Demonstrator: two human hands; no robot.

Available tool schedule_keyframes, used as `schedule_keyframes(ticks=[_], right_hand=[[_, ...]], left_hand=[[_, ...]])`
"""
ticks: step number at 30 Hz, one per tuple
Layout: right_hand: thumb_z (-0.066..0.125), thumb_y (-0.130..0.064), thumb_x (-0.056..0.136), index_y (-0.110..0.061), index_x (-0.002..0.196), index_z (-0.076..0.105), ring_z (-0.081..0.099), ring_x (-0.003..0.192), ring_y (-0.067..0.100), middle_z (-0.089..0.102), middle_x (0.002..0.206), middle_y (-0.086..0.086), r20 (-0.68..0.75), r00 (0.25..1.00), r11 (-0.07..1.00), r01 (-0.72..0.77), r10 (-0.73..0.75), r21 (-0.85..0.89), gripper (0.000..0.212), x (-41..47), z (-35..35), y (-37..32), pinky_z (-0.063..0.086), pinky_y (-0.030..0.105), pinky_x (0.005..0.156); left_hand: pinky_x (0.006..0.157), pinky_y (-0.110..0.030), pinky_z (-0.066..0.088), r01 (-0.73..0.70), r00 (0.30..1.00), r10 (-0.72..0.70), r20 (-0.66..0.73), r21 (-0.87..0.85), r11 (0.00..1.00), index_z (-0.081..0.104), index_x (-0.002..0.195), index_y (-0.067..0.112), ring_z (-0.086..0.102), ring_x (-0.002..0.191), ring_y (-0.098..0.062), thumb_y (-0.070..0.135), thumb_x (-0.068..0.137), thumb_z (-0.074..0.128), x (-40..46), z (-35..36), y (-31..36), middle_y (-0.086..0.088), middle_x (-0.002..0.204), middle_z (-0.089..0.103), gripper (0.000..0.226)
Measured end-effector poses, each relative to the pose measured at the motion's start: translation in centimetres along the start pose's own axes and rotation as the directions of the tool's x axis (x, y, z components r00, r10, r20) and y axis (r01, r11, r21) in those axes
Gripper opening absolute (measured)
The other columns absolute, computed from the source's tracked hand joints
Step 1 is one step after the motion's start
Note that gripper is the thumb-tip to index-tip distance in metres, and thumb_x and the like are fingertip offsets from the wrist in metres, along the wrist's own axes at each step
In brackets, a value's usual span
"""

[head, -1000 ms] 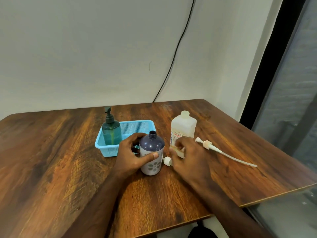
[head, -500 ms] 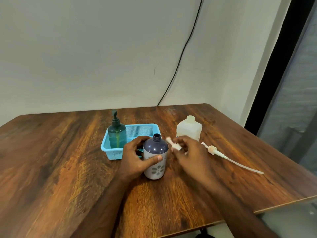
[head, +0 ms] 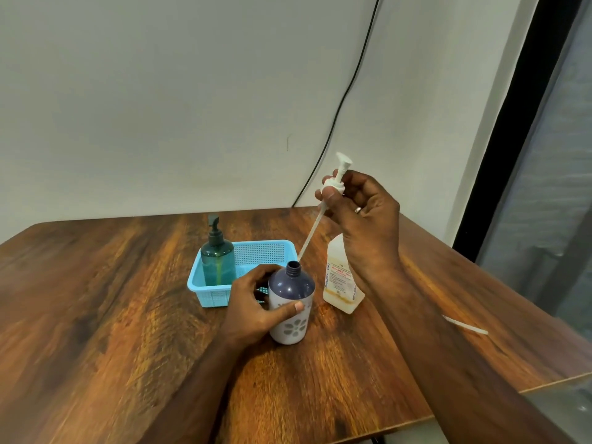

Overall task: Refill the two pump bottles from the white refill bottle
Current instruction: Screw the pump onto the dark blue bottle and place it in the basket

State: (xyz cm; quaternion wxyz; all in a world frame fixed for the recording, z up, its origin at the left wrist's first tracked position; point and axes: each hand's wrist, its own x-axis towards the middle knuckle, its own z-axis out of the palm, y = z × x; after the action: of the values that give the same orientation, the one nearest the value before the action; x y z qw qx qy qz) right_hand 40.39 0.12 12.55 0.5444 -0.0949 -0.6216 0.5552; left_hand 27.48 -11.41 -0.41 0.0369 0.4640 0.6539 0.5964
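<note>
Left hand (head: 253, 302) grips the purple bottle (head: 291, 302); right hand (head: 362, 216) pinches the white pump (head: 334, 184), tube tip at the neck's one o'clock. Looks like recapping: next, thread the tube in.

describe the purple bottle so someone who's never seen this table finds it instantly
On the wooden table, look just in front of the light blue basket near the middle. The purple bottle stands upright there, gripped by the left hand, with the white refill bottle to its right. Unlike the green pump bottle in the basket, its neck is open with no pump, and it has a pale lower half with a flower print.
</note>
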Motion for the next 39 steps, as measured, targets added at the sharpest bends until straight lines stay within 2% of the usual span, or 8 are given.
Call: schedule_keyframes(ticks=[6, 11, 14, 23, 29, 32, 35, 39], right_hand=[[0.073, -0.007, 0.088, -0.008, 0.11, 0.069, 0.072, 0.097, 0.026, 0.074, 0.104, 0.01, 0.014, 1.0, 0.999, -0.016, 0.016, 0.052, 0.023, 0.0, 0.8, -0.1, 0.061, 0.043, 0.083], [0.073, -0.01, 0.088, -0.007, 0.113, 0.069, 0.073, 0.095, 0.023, 0.075, 0.103, 0.008, 0.028, 0.999, 0.999, -0.037, 0.037, -0.009, 0.025, -0.1, 0.4, 0.4, 0.062, 0.04, 0.082], [0.073, -0.011, 0.088, -0.008, 0.113, 0.069, 0.073, 0.096, 0.023, 0.075, 0.103, 0.008, 0.052, 0.997, 0.997, -0.062, 0.064, -0.036, 0.025, -0.2, 0.1, 1.2, 0.061, 0.041, 0.083], [0.075, -0.012, 0.084, -0.007, 0.109, 0.068, 0.073, 0.094, 0.032, 0.075, 0.102, 0.011, 0.065, 0.997, 0.987, -0.055, 0.045, 0.15, 0.026, 0.3, 0.1, 2.0, 0.061, 0.038, 0.078], [0.072, -0.005, 0.086, -0.009, 0.108, 0.067, 0.073, 0.092, 0.03, 0.074, 0.104, 0.013, 0.031, 1.0, 0.976, -0.007, 0.001, 0.217, 0.023, 1.1, 0.2, 2.2, 0.061, 0.036, 0.076], [0.072, -0.002, 0.087, -0.003, 0.11, 0.067, 0.073, 0.091, 0.034, 0.074, 0.1, 0.016, 0.11, 0.994, 0.989, -0.042, 0.026, 0.144, 0.023, 1.2, 0.0, 3.1, 0.061, 0.039, 0.078], [0.076, -0.003, 0.084, -0.003, 0.11, 0.068, 0.073, 0.093, 0.026, 0.075, 0.1, 0.011, 0.257, 0.961, 0.994, -0.094, 0.105, -0.054, 0.027, 0.7, 0.0, 4.4, 0.061, 0.041, 0.083], [0.081, -0.01, 0.081, -0.01, 0.104, 0.07, 0.072, 0.099, 0.017, 0.076, 0.103, 0.001, 0.44, 0.866, 0.962, -0.151, 0.24, -0.227, 0.025, -1.1, -0.1, 7.0, 0.061, 0.041, 0.085]], left_hand=[[0.074, -0.022, 0.058, 0.0, 1.0, 0.0, -0.002, 0.009, 1.0, 0.064, 0.11, 0.034, 0.066, 0.098, -0.002, 0.032, 0.06, 0.093, 0.1, 0.1, -0.1, 0.023, 0.106, 0.069, 0.059], [0.074, -0.019, 0.056, -0.002, 1.0, 0.002, -0.006, 0.01, 1.0, 0.063, 0.109, 0.036, 0.066, 0.098, 0.0, 0.044, 0.056, 0.09, 0.0, 0.1, 0.1, 0.024, 0.106, 0.068, 0.061], [0.074, -0.02, 0.057, 0.005, 1.0, -0.005, -0.008, 0.026, 1.0, 0.063, 0.109, 0.037, 0.065, 0.098, 0.002, 0.04, 0.057, 0.093, 0.0, 0.1, 0.0, 0.027, 0.106, 0.067, 0.061], [0.076, -0.013, 0.053, -0.028, 1.0, 0.028, -0.008, 0.02, 0.999, 0.062, 0.105, 0.043, 0.065, 0.099, 0.002, 0.05, 0.056, 0.085, 0.1, -0.2, 0.4, 0.03, 0.106, 0.067, 0.055], [0.077, -0.012, 0.051, -0.055, 0.998, 0.055, -0.007, 0.034, 0.998, 0.06, 0.106, 0.043, 0.065, 0.099, 0.002, 0.025, 0.062, 0.093, 0.2, -0.3, 0.2, 0.031, 0.107, 0.067, 0.058], [0.076, -0.011, 0.05, -0.066, 0.998, 0.066, -0.007, 0.023, 0.998, 0.061, 0.105, 0.042, 0.065, 0.099, 0.001, 0.03, 0.06, 0.093, 0.2, -0.3, 0.3, 0.029, 0.106, 0.067, 0.056], [0.077, -0.012, 0.051, -0.077, 0.997, 0.077, -0.015, 0.014, 0.997, 0.062, 0.107, 0.041, 0.066, 0.098, -0.002, 0.043, 0.058, 0.087, 0.2, -0.3, 0.5, 0.025, 0.106, 0.069, 0.054], [0.078, -0.02, 0.055, -0.092, 0.995, 0.092, -0.031, -0.015, 0.996, 0.068, 0.114, 0.023, 0.07, 0.098, -0.01, 0.03, 0.063, 0.091, 0.2, -0.3, 0.2, 0.013, 0.106, 0.073, 0.056]])
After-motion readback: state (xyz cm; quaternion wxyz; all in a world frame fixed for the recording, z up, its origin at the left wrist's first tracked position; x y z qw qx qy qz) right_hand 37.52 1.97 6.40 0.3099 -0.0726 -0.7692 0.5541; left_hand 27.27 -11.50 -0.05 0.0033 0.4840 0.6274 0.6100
